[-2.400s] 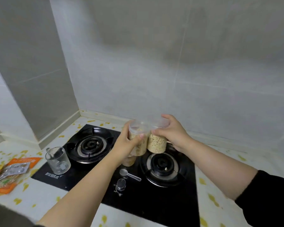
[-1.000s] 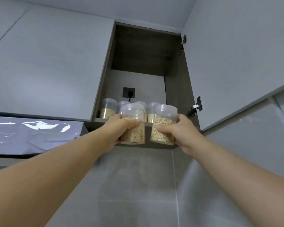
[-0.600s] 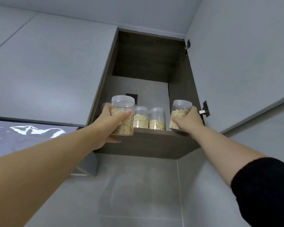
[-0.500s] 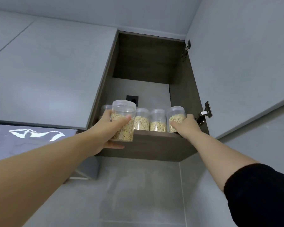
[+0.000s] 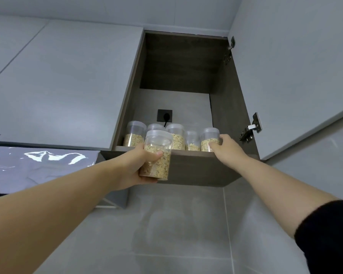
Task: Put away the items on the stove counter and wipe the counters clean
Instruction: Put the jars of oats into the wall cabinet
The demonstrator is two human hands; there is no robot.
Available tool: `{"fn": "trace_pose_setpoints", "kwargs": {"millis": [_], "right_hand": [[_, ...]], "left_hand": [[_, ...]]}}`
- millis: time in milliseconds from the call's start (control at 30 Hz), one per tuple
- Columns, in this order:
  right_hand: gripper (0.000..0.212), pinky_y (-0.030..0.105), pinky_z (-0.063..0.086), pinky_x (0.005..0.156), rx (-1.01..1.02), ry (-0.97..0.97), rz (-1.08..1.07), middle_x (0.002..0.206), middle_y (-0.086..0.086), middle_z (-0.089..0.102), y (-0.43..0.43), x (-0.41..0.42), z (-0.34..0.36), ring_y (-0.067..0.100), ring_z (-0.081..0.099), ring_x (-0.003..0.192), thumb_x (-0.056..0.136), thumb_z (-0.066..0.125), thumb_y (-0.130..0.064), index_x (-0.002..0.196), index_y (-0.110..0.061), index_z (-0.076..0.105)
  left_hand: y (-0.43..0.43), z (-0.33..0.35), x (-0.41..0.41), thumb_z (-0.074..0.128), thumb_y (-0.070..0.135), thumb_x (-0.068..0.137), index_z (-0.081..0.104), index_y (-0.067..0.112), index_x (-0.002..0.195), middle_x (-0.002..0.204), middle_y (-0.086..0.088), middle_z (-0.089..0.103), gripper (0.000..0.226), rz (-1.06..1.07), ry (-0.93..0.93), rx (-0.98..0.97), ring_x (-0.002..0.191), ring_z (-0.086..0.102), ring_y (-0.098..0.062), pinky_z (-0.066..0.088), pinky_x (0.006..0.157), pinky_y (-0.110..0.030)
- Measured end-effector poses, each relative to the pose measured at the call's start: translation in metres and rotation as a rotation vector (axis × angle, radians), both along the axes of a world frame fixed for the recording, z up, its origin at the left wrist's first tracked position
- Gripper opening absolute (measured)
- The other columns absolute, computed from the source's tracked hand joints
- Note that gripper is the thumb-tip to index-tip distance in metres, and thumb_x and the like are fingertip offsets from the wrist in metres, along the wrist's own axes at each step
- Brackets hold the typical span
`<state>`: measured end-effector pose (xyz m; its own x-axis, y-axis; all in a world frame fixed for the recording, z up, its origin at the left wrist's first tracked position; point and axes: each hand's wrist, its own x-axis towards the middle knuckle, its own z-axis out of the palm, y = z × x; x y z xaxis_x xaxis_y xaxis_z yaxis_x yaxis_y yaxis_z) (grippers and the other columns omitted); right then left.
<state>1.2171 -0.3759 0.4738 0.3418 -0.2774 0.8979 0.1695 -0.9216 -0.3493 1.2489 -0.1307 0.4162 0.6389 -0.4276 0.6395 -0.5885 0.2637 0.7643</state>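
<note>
I look up at an open wall cabinet (image 5: 196, 169). My left hand (image 5: 136, 167) grips a clear lidded jar of oats (image 5: 156, 155), held just in front of and below the shelf's front edge. My right hand (image 5: 225, 148) holds a second oat jar (image 5: 209, 139), which stands on the shelf at its right end. Several more oat jars (image 5: 175, 136) stand in a row on the shelf between and behind them.
The cabinet door (image 5: 295, 76) hangs open to the right, its hinge (image 5: 250, 131) close to my right hand. A black wall socket (image 5: 164, 115) sits on the cabinet's back wall. A foil-covered range hood (image 5: 40, 165) juts out at the left. Grey tiles fill the wall below.
Both jars were lifted from the stove up to the cabinet. My right hand has set its jar on the shelf's right end. The left jar has sunk slightly below the shelf edge.
</note>
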Motion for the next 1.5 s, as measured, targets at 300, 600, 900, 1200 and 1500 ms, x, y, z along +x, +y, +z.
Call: {"fn": "trace_pose_setpoints", "kwargs": {"millis": [300,600,900,1200,1500], "right_hand": [[0.073,0.046,0.032,0.108,0.197,0.352,0.895,0.124,0.005,0.060,0.058,-0.043,-0.043,0.022,0.051,0.120,0.068,0.065,-0.053,0.128,-0.013,0.052],[0.036,0.041,0.055,0.085,0.350,-0.086,0.884,0.103,0.005,0.069,0.045,-0.062,-0.033,0.020,0.065,0.101,0.076,0.076,-0.025,0.105,-0.006,0.064],[0.047,0.016,0.034,0.055,0.143,-0.385,0.168,0.104,-0.001,0.051,0.013,-0.065,0.011,0.013,0.047,0.089,0.084,0.066,-0.034,0.121,-0.013,0.047],[0.056,0.034,0.043,0.077,0.286,-0.344,-0.134,0.128,0.013,0.050,-0.001,-0.008,0.034,0.032,0.052,0.112,0.088,0.060,-0.029,0.132,-0.008,0.032],[0.041,0.033,0.042,0.081,0.262,0.009,-0.336,0.122,0.012,0.056,-0.022,0.016,0.037,0.029,0.054,0.111,0.093,0.050,-0.030,0.126,-0.005,0.050]], "left_hand": [[-0.012,0.004,-0.023,0.072,0.012,0.077,0.056,0.015,0.111,0.106,-0.006,0.069,0.037,0.183,-0.265,0.183,0.097,0.067,-0.022,0.055,0.087,-0.040],[-0.024,0.020,-0.030,0.067,0.057,0.066,0.047,0.022,0.136,0.128,0.003,0.059,0.081,0.560,-0.623,0.336,0.112,0.057,-0.016,0.048,0.098,-0.038],[-0.043,0.030,0.030,0.049,0.038,0.095,0.060,0.027,0.123,0.111,0.003,0.065,0.032,1.085,-0.929,0.498,0.096,0.059,-0.017,0.051,0.083,-0.033],[-0.045,0.042,0.050,0.050,0.030,0.096,0.065,0.033,0.113,0.103,0.004,0.066,0.023,1.240,-1.061,0.433,0.092,0.060,-0.019,0.054,0.077,-0.035],[-0.044,0.047,0.050,0.053,0.030,0.095,0.067,0.031,0.110,0.099,0.004,0.067,0.020,1.286,-1.098,0.456,0.088,0.061,-0.017,0.052,0.073,-0.030]]}}
